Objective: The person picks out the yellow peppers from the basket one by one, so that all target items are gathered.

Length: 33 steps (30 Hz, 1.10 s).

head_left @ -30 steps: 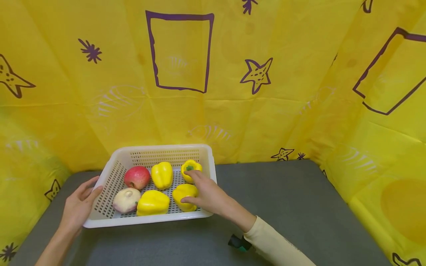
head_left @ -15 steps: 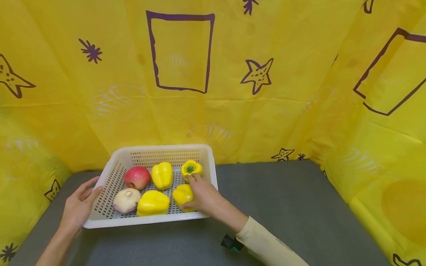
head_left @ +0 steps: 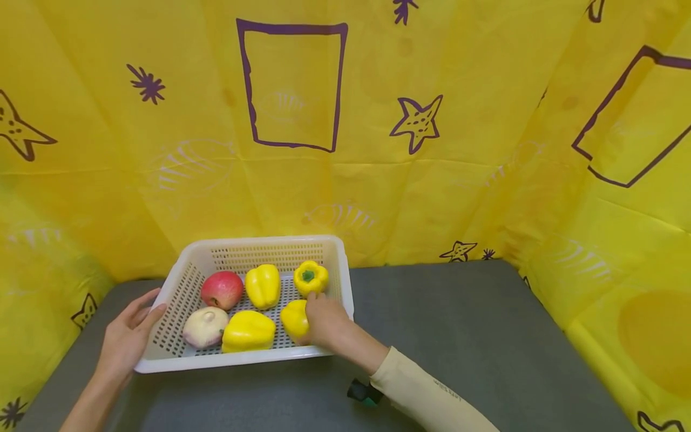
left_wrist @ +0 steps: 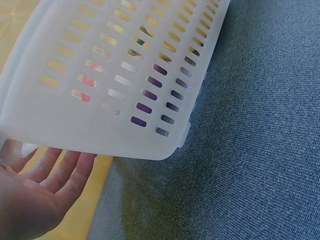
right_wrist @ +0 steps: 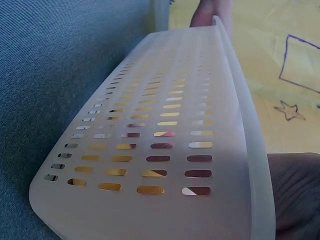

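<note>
A white perforated plastic basket (head_left: 237, 360) holds several yellow bell peppers, a red round fruit (head_left: 222, 290) and a white, purple-tinged turnip-like vegetable (head_left: 206, 327). At its left end my left hand (head_left: 128, 331) holds the rim, thumb on top and fingers outside. My right hand (head_left: 330, 324) reaches over the front rim and grips the front-right bell pepper (head_left: 294, 319) from its right side; its fingertips are mostly hidden. Just behind stands a bell pepper (head_left: 311, 277) with its green stem up. Two other bell peppers lie mid-basket, one at the back (head_left: 263, 287) and one in front (head_left: 248, 331).
The basket stands on a dark grey cloth-covered table (head_left: 442, 336), close to a yellow patterned curtain (head_left: 378, 198) behind it. More of this curtain hangs at both sides. A dark strap-like item (head_left: 364, 393) shows beside the right sleeve (head_left: 426, 390).
My right hand has moved down and slightly left from over the back-right pepper, its fingers curling around the front-right one. The left hand and basket have stayed put.
</note>
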### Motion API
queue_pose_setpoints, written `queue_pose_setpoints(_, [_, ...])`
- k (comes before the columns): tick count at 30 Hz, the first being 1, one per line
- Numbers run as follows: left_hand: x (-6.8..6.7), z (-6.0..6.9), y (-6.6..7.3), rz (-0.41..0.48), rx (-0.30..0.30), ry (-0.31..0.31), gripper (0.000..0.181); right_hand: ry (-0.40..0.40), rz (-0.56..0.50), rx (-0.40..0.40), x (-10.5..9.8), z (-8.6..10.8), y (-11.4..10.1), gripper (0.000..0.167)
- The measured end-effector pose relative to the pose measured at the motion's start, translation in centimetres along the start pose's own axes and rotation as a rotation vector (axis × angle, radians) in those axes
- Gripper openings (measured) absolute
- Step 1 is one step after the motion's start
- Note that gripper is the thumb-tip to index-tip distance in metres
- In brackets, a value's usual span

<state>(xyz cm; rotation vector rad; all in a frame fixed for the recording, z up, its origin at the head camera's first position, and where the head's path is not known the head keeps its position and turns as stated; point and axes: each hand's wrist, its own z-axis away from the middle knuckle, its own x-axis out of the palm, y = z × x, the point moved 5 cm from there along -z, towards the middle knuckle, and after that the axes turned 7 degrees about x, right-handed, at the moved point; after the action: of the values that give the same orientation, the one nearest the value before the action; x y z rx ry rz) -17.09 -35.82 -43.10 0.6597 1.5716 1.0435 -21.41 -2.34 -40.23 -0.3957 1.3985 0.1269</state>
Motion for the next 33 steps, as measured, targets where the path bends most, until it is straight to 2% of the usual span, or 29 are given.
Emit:
queue_pose_setpoints(3, [0.0,0.0,-0.1,-0.001,-0.004,0.002,0.069,-0.008,-0.028,0.007,0.1,-0.1,0.0,0.085])
queue_pose_setpoints(7, [0.0,0.0,-0.1,-0.002,-0.006,0.004,0.069,-0.028,-0.119,0.039,0.2,-0.2,0.2,0.091])
queue_pose_setpoints(12, [0.1,-0.1,-0.2,0.002,-0.013,0.002,0.069,-0.02,-0.241,0.043,0.2,-0.3,0.5,0.085])
queue_pose_setpoints(16, [0.1,-0.1,-0.2,0.007,-0.015,0.0,0.069,0.027,-0.307,-0.016,0.1,-0.3,0.6,0.077])
queue_pose_setpoints(22, [0.1,0.0,-0.1,0.003,-0.016,0.004,0.069,0.096,-0.332,-0.119,-0.8,0.0,0.6,0.074])
queue_pose_setpoints(26, [0.2,0.0,-0.1,-0.001,-0.028,0.004,0.07,0.133,-0.347,-0.144,-1.5,0.2,0.9,0.077])
queue_pose_setpoints(33, [0.1,0.1,0.1,0.031,-0.011,0.005,0.068,0.201,-0.372,-0.171,-2.3,0.5,1.3,0.077])
